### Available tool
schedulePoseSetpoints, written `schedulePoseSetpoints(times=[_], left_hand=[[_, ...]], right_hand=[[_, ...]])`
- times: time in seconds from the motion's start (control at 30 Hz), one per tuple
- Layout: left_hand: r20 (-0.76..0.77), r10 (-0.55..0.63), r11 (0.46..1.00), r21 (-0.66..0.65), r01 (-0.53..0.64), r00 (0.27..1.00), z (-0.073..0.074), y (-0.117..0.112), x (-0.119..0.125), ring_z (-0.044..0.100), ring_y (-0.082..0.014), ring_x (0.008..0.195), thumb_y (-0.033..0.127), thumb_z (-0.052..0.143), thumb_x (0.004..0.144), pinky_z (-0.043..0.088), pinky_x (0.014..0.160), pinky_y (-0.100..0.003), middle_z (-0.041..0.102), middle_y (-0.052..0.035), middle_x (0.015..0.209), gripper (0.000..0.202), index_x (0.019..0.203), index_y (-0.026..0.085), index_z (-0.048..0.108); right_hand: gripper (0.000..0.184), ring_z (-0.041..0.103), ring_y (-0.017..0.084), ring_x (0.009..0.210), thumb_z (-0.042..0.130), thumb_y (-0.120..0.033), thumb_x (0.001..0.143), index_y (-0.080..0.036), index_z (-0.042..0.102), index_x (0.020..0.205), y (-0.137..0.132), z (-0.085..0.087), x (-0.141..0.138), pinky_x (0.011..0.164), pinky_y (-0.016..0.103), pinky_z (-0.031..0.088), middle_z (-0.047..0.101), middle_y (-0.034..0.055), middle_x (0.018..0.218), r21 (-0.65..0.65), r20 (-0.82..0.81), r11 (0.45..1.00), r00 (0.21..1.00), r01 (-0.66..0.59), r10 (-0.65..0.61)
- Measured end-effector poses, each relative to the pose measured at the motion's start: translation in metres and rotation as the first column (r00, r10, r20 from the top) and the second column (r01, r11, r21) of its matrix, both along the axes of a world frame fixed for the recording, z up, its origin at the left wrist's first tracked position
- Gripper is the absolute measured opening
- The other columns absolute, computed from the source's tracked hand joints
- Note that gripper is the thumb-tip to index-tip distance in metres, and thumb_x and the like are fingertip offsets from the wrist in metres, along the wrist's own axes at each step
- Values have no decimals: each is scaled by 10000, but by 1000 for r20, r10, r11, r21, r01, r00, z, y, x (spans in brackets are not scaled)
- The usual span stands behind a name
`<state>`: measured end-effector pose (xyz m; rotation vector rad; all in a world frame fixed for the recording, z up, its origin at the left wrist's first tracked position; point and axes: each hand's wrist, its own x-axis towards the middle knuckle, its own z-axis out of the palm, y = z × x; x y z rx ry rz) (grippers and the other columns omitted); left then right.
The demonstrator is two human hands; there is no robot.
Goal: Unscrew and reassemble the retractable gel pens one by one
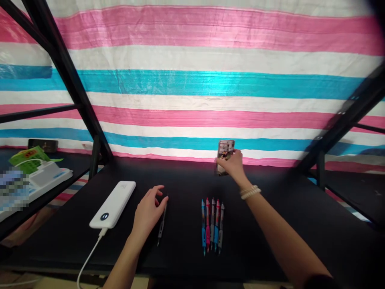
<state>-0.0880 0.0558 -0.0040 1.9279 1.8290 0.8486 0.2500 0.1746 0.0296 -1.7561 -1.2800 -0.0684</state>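
Note:
My right hand (234,163) is closed around a smartphone (225,148), held upright near the back edge of the black table. Its lit screen shows a picture, partly hidden by my fingers. Over the table's left half, my left hand (149,208) is loosely curved, with a gap between thumb and fingers. The thumb tip is at the upper end of a dark click pen (163,222) lying on the table; whether they touch I cannot tell. Between my hands, several click pens (212,224) with blue, pink and grey grips lie side by side.
A white power bank (113,204) lies at left with a white cable (90,253) running off the front edge. On a neighbouring surface sit a power strip (49,176), a green packet (31,157) and a dark phone (43,145). Black frame bars (70,86) flank the table before a striped sheet (195,84).

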Motion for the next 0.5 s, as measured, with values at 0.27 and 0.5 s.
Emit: schedulePoseSetpoints(times=[0.27, 0.5], left_hand=[[9, 26, 999, 33, -26, 1000, -1, -1, -4, 655, -196, 713, 345, 532, 893, 507, 689, -322, 683, -32, 991, 344, 1205, 216, 596], [11, 12, 999, 46, -12, 1000, -5, 1, -3, 664, -197, 724, 353, 525, 898, 510, 677, -315, 685, -25, 974, 337, 1202, 227, 597]], right_hand=[[335, 671, 268, 1082, 656, -305, 993, -173, 606, 1297, 60, -23, -90, 890, 475, 581, 634, 102, 1305, 207, -129, 978, 992, 21, 6], [339, 666, 272, 1096, 656, -305, 993, -175, 604, 1302, 76, -30, -101, 904, 484, 574, 630, 103, 1315, 203, -182, 976, 982, 83, -46]])
